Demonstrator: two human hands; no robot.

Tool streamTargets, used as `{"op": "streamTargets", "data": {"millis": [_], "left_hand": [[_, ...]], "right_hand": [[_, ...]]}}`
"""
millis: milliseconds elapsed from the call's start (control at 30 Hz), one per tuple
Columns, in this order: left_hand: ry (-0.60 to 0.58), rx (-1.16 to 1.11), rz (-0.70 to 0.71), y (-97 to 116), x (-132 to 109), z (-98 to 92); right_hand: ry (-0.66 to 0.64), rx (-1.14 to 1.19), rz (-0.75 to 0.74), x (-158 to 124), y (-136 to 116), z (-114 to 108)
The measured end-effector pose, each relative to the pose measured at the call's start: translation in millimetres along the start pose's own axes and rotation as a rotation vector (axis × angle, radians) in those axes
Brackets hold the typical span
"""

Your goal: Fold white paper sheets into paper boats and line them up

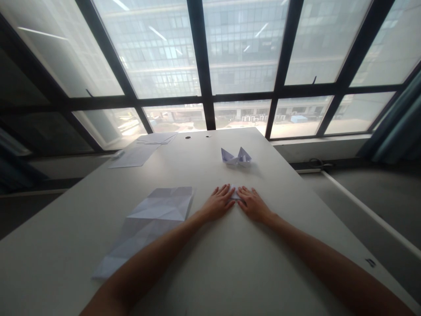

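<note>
A small piece of folded white paper (234,193) lies flat on the table, mostly covered by my hands. My left hand (219,202) rests on its left side with fingers stretched out and spread. On its right side lies my right hand (252,203), palm down and fingers apart too. Just beyond them stands a folded paper figure (237,158) with two pointed peaks. To the left, partly behind my left forearm, is a large creased sheet of paper (158,213).
The white table (283,272) reaches toward the windows (243,48). Several loose paper sheets (134,156) lie at its far left. Near the far edge is a round dark hole (187,138). A small dark mark (370,262) sits near the right edge.
</note>
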State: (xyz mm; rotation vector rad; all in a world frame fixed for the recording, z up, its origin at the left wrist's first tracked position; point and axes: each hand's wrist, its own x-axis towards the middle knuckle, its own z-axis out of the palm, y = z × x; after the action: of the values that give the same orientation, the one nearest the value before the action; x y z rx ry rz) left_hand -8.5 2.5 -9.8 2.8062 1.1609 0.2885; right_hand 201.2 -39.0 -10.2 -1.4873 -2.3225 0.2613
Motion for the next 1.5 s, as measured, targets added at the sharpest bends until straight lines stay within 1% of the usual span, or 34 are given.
{"op": "streamTargets", "data": {"millis": [500, 1100, 1500], "left_hand": [[0.01, -0.078, -0.004, 0.3, -0.3, -4.8], [0.005, -0.089, -0.009, 3.2, -0.9, -7.8], [0.008, -0.079, -0.008, 0.9, 0.0, -5.3]], "right_hand": [[0.031, -0.013, -0.016, -1.4, 0.3, -2.1], [0.032, -0.01, -0.007, -1.7, 0.1, -2.3], [0.028, -0.017, -0.002, -1.6, 0.3, -2.8]]}}
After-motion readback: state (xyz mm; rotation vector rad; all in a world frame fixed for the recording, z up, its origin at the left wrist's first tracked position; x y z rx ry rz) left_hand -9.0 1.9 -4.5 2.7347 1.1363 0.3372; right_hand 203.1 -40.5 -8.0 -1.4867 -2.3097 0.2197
